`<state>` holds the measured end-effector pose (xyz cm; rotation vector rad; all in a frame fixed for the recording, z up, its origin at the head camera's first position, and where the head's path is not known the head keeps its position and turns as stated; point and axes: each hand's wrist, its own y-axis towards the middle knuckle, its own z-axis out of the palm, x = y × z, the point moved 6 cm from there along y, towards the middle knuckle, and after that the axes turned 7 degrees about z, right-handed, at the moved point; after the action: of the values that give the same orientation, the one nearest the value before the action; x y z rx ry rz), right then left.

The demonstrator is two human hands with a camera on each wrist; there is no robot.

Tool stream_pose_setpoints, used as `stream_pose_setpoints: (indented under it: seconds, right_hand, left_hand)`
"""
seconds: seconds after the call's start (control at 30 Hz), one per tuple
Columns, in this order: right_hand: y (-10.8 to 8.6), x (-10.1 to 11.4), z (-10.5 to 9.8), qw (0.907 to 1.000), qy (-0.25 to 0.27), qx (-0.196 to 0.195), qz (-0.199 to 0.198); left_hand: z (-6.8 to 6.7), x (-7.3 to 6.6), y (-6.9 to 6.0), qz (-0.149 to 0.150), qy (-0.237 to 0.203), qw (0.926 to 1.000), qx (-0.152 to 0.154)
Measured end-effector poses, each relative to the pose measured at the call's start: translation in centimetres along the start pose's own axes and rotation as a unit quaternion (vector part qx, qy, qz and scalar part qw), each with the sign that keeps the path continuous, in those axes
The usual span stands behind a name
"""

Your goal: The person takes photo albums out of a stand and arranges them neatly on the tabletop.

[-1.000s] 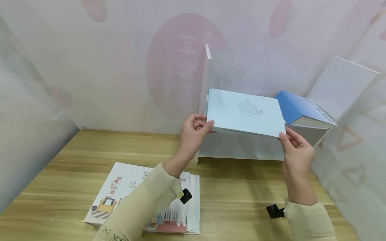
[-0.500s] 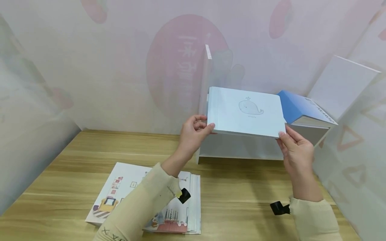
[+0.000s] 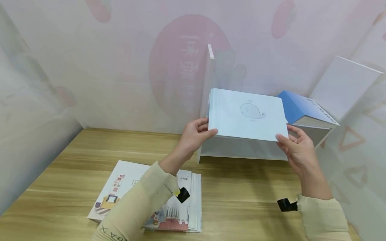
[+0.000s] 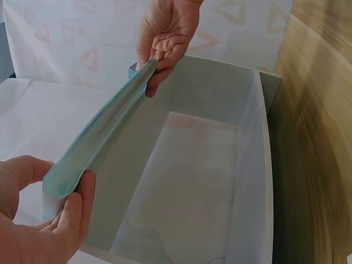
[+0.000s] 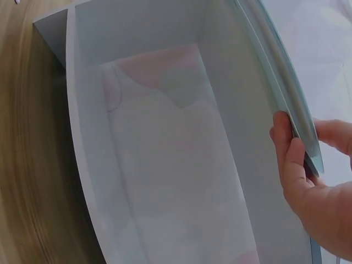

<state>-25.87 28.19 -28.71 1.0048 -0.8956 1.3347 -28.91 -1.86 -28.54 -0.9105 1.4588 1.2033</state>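
A pale blue notebook (image 3: 229,115) with a whale drawn on its cover is held level with the top of a small white shelf (image 3: 241,147). My left hand (image 3: 194,135) pinches its near left corner, thumb on the cover and fingers beneath. At the near right corner my right hand (image 3: 298,147) grips it in the same way. The left wrist view shows the notebook (image 4: 104,132) edge-on between both hands, above the shelf's open compartment. In the right wrist view, the right hand's fingers (image 5: 294,165) lie under its edge. Whether it touches the shelf top cannot be told.
A blue book (image 3: 310,108) lies on the shelf's right end, near a leaning white side panel (image 3: 345,87). Another white panel (image 3: 206,80) stands upright at the left end. On the wooden table (image 3: 241,201), a stack of picture books (image 3: 128,174) lies partly under my left forearm.
The notebook has tilted so its cover faces me slightly more, and its near edge has dropped a little. My right hand and forearm have shifted slightly right. Both hands keep their hold.
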Motion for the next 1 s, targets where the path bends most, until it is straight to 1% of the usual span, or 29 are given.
stream_pose_setpoints:
  seconds: [0.07, 0.17, 0.27, 0.4, 0.47, 0.57, 0.8, 1.0]
  right_hand:
    - [-0.04, -0.07, 0.05, 0.9999, -0.005, 0.010, 0.005]
    - [-0.02, -0.12, 0.04, 0.9998, -0.005, 0.013, 0.010]
    - [0.04, -0.12, -0.04, 0.9998, -0.012, 0.012, 0.012]
    - [0.04, -0.34, -0.16, 0.9988, -0.047, 0.007, 0.014]
    - [0.01, -0.48, -0.16, 0.9979, -0.063, 0.007, 0.011]
    - [0.00, -0.53, -0.01, 0.9973, -0.071, 0.015, -0.005]
    - [0.11, -0.37, 0.41, 0.9961, -0.069, 0.044, -0.032]
    - [-0.05, -0.23, 0.72, 0.9943, -0.068, 0.059, -0.056]
  left_hand:
    - [0.01, 0.03, 0.10, 0.000, -0.002, 1.0000, 0.008]
    - [0.06, 0.07, 0.26, -0.002, 0.001, 0.9996, 0.027]
    - [0.21, 0.17, 0.44, -0.007, 0.009, 0.9979, 0.064]
    - [0.44, 0.34, 0.55, -0.012, 0.026, 0.9921, 0.122]
    - [0.45, 0.44, 0.53, -0.013, 0.034, 0.9894, 0.141]
    - [0.36, 0.52, 0.47, -0.012, 0.043, 0.9875, 0.151]
    - [0.13, 0.19, 0.21, 0.004, 0.050, 0.9860, 0.159]
    - [-0.09, -0.22, 0.15, 0.007, 0.062, 0.9855, 0.158]
